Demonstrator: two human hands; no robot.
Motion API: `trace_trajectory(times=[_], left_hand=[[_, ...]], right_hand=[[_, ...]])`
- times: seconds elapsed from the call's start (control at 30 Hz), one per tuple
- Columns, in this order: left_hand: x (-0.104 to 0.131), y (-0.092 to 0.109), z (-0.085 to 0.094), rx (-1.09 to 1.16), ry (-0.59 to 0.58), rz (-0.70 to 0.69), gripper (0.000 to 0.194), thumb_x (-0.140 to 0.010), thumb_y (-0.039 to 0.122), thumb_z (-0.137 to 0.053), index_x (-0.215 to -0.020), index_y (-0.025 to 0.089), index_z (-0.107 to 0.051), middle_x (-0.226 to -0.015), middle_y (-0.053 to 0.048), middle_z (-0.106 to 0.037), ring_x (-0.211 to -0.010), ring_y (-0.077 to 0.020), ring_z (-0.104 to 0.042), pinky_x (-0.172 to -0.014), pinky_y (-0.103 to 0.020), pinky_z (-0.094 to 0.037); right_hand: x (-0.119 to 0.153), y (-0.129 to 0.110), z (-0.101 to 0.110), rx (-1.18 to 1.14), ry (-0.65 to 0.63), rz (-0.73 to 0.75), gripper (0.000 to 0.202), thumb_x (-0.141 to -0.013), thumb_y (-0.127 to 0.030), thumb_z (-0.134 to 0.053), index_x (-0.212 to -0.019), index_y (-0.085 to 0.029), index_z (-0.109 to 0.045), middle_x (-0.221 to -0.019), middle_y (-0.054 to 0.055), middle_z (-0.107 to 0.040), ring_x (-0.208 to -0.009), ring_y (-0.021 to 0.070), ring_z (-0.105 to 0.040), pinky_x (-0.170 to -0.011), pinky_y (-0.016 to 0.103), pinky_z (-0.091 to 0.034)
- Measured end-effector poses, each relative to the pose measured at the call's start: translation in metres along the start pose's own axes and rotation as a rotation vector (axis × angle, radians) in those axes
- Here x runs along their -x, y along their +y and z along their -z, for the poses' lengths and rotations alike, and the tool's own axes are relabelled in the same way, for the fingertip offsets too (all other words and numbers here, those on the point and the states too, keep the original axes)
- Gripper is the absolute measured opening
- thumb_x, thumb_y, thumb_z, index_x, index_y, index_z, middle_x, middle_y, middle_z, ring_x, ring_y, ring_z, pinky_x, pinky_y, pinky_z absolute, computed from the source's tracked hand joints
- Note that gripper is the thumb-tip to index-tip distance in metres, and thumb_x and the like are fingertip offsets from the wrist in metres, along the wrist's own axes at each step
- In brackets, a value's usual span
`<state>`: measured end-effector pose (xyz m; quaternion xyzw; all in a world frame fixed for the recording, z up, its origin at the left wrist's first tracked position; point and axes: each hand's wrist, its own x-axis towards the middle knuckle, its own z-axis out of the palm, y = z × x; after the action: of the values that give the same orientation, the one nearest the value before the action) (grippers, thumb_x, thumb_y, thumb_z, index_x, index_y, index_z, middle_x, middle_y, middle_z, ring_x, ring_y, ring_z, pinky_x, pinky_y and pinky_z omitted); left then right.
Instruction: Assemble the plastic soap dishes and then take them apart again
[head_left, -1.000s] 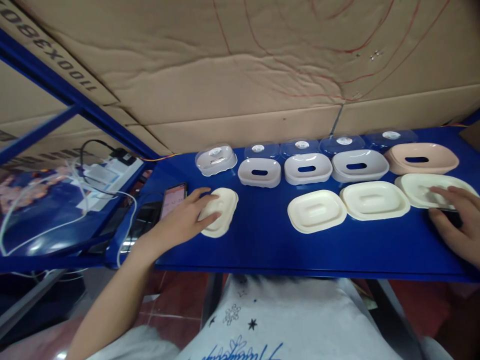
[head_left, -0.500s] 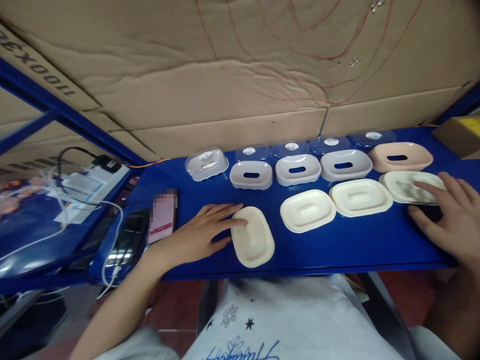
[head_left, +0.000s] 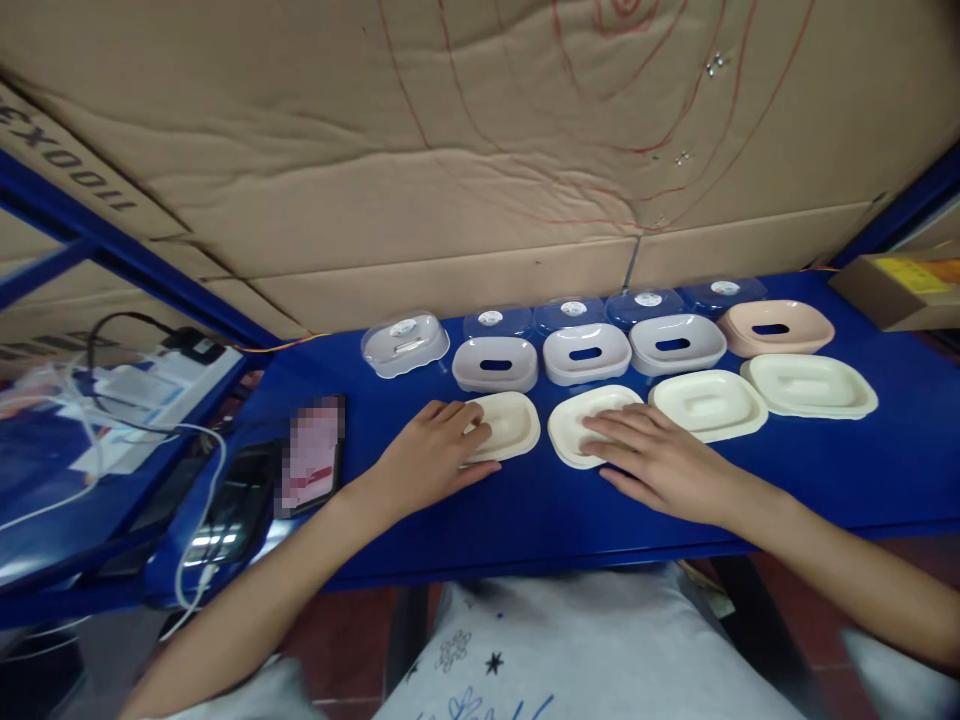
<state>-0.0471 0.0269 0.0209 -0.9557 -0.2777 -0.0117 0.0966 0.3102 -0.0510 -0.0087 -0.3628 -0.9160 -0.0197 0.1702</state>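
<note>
Two cream trays are in contact with the hands at the centre of the frame, flat on the blue counter (head_left: 517, 535). The first cream tray (head_left: 517, 425) lies to the right of the left hand (head_left: 427, 450), with its long axis running across the frame and its right end slightly raised toward the top. The left hand covers its left end, fingers bent over the top and thumb lying along the near edge; whether the rim is gripped cannot be told. The second cream tray (head_left: 571, 415) lies to the left of the right hand (head_left: 664, 462), its long axis also crosswise with a similar slight tilt. The right hand is loosely spread over its right part, thumb apart from the fingers, gripping nothing. Both trays therefore sit between the hands, each nearer the hand that touches it, their facing ends separated by a narrow strip of counter. The third cream tray (head_left: 709, 403) is just beside the second, and the fourth cream tray (head_left: 806, 382) is farther right, both free of the hands. Three grey dishes (head_left: 495, 380) and a peach dish (head_left: 780, 338) form a row above the trays.
</note>
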Motion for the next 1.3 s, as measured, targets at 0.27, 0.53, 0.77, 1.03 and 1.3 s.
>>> trace_trajectory(times=[0.27,0.53,0.77,1.03,1.3], left_hand=[[0.003,-0.015,-0.021,0.352,0.116,-0.158,0.034,-0.101,0.052,-0.081,-0.111,0.02,-0.074,-0.13,-0.011,-0.074,-0.113,-0.0278,-0.071,-0.106,-0.044,-0.05],[0.009,-0.02,-0.008,0.556,0.318,0.087,0.03,-0.109,0.044,-0.065,-0.131,0.025,-0.072,-0.143,-0.012,-0.069,-0.136,-0.0294,-0.065,-0.118,-0.048,-0.049],[0.005,-0.035,-0.014,0.629,0.509,0.293,0.057,-0.106,0.049,-0.068,-0.154,0.025,-0.05,-0.162,-0.018,-0.053,-0.154,-0.0339,-0.05,-0.126,-0.058,-0.047],[0.002,-0.018,-0.022,0.721,0.049,0.09,0.107,-0.094,0.063,-0.084,-0.176,0.03,-0.024,-0.183,-0.022,-0.024,-0.169,-0.0424,-0.029,-0.132,-0.068,-0.035],[0.005,-0.011,-0.018,0.54,-0.025,0.059,0.09,-0.095,0.059,-0.084,-0.169,0.031,-0.042,-0.175,-0.016,-0.042,-0.157,-0.0411,-0.048,-0.129,-0.056,-0.037]], right_hand=[[-0.073,0.024,0.001,0.116,0.053,-0.056,0.044,-0.114,-0.042,-0.053,-0.144,-0.015,-0.069,-0.156,0.022,-0.065,-0.146,0.0391,-0.061,-0.119,0.058,-0.047],[-0.167,0.046,-0.032,0.004,-0.085,-0.146,0.082,-0.101,-0.057,-0.071,-0.167,-0.015,-0.045,-0.167,0.028,-0.053,-0.145,0.0478,-0.059,-0.117,0.067,-0.042],[-0.156,0.042,-0.005,-0.228,0.065,-0.071,0.076,-0.093,-0.056,-0.08,-0.157,-0.024,-0.054,-0.153,0.018,-0.067,-0.141,0.0408,-0.061,-0.117,0.062,-0.045],[-0.093,0.004,-0.004,-0.201,0.018,0.001,0.072,-0.098,-0.06,-0.075,-0.157,-0.023,-0.056,-0.167,0.021,-0.054,-0.151,0.0418,-0.053,-0.119,0.066,-0.045],[-0.089,-0.004,-0.017,-0.163,-0.099,0.065,0.055,-0.109,-0.059,-0.06,-0.146,-0.02,-0.069,-0.165,0.019,-0.057,-0.146,0.0419,-0.053,-0.116,0.063,-0.046]])
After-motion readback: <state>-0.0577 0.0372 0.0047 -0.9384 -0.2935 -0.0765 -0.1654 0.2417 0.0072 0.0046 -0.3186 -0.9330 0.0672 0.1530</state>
